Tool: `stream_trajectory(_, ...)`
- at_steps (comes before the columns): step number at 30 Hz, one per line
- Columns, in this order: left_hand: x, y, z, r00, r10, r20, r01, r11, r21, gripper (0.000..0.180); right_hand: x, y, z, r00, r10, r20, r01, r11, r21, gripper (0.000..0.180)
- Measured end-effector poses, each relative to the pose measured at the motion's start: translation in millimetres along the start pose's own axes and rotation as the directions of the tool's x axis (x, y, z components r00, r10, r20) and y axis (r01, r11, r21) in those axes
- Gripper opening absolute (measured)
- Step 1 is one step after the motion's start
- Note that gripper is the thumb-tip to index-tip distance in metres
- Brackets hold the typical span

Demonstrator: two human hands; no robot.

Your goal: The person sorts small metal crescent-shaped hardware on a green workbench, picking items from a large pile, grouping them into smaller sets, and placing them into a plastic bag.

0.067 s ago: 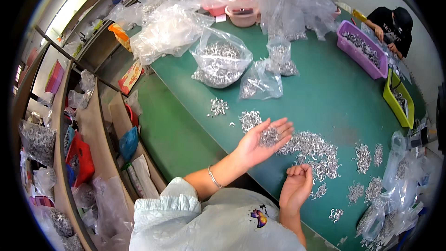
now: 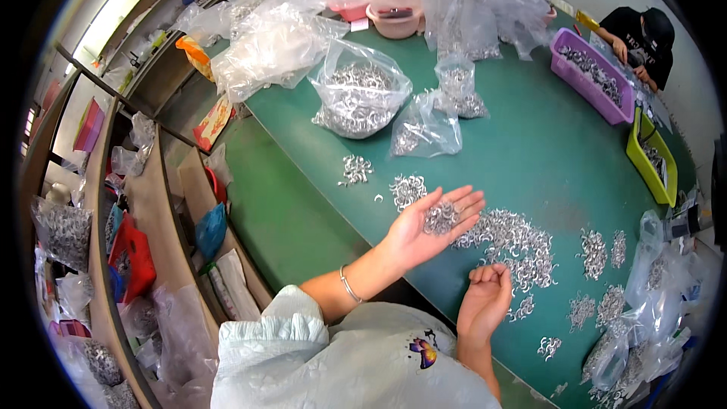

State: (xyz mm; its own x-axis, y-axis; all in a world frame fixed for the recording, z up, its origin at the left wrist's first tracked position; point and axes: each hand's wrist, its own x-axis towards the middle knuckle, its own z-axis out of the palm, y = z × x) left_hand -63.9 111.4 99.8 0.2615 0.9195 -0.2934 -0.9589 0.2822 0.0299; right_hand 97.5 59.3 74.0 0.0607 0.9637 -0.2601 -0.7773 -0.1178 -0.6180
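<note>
Palm turned up, our left hand reaches out over the near edge of the green table, forearm stretched from the pale sleeve with a thin silver bracelet at the wrist. The fingers are spread flat and wide open, and a small heap of little silver metal rings rests in the cupped palm.

Our right hand sits lower, also over the table's near edge, its fingers curled loosely inward with the knuckles bent; we cannot tell whether anything is pinched between the fingertips. It hovers at the edge of the large loose pile of silver metal rings spread on the table, just right of the left hand.

Farther in on the table, a clear plastic bag of the same metal parts stands open, with two smaller clear bags beside it. At the table's far right edge sit a purple plastic tray and a yellow-green plastic tray, where another person's hands work.
</note>
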Motion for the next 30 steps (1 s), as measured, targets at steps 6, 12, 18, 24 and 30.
stream_trajectory(6,-0.2,-3.3,3.6,0.981,-0.009,0.195,0.009,1.0,0.001,0.058,-0.5,-1.6,-1.7,0.999,0.021,-0.025,-0.021,1.0,0.002,0.023)
stream_trajectory(12,3.4,-6.5,11.7,0.975,-0.023,0.221,0.026,1.0,-0.011,0.064,3.6,-2.9,-4.9,0.999,0.008,-0.034,-0.008,1.0,0.008,0.023)
stream_trajectory(18,9.3,-8.8,13.3,0.973,-0.038,0.229,0.046,0.998,-0.031,0.065,5.2,-7.2,-10.4,0.997,-0.031,-0.07,0.032,0.999,0.02,0.024)
stream_trajectory(24,18.1,-13.6,14.1,0.973,-0.044,0.228,0.034,0.998,0.051,0.065,8.3,-13.4,-15.1,0.995,-0.06,-0.076,0.064,0.997,0.043,0.028)
stream_trajectory(30,30.7,-8.4,2.5,0.996,-0.079,0.036,0.08,0.996,-0.038,0.046,9.8,-18.2,-13.8,0.993,-0.064,-0.102,0.067,0.997,0.024,0.026)
